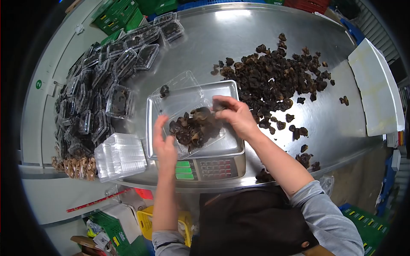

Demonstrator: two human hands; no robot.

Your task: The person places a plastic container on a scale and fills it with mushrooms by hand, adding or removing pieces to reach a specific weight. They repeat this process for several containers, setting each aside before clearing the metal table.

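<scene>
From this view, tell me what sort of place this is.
Probably a food packing station: a weighing scale carries an open clear clamshell of dark fungus, loose fungus lies on the steel table, and filled clamshell packs pile up at left.

Food packing room.
Steel tabletop [273, 25], weighing scale [205, 168], stacked plastic punnets [121, 155], surrounding crates [119, 15], loose dried fungus [277, 77].

Through the head camera I see my worker's left hand [164, 143] and right hand [237, 116] bare, the forearms uncovered. Light grey long sleeves are pushed up, the right sleeve [326, 213] bunched at the elbow, the left sleeve [168, 241] lower. A dark apron [247, 222] covers the front, a round stud [305, 244] on its brown strap.
</scene>
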